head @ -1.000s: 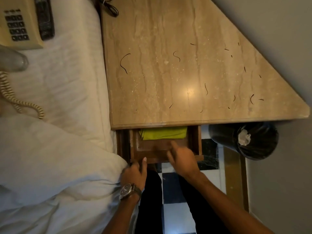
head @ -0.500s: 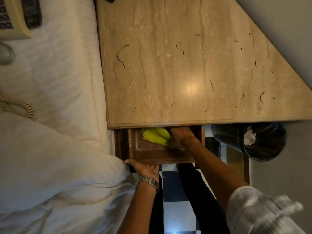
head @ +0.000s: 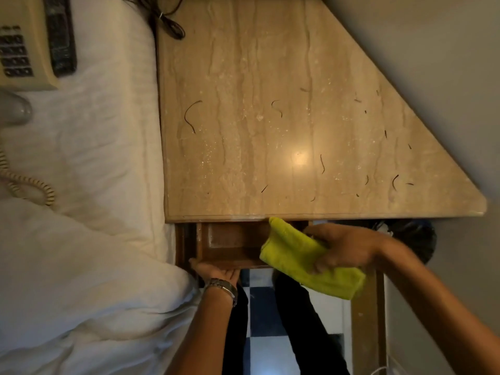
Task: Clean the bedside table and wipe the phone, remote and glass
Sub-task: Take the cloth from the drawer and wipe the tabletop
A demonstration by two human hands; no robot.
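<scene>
- My right hand [head: 343,250] gripped the yellow cloth [head: 297,258] over the open drawer [head: 232,239].
- My left hand [head: 213,270] rested against the drawer front. I couldn't tell whether its fingers curled.
- I judged wiping not yet begun: the bedside table [head: 270,104] carried hairs and specks.
- The next move called for shutting the drawer, then sweeping the top.
- The phone [head: 21,44], remote [head: 61,36] and glass [head: 13,109] lay on the bed [head: 108,158].

At ten o'clock the phone [head: 21,47] is cut by the left and top edges, and the remote [head: 61,41] beside it runs off the top. The glass [head: 13,110] at nine o'clock is blurred and half out of frame. Most fingers of the left hand [head: 216,270] are hidden beneath the drawer [head: 232,242] front. At four o'clock the motion-blurred right hand [head: 346,247] covers part of the yellow cloth [head: 300,261] and most of a black bin [head: 416,236].
</scene>
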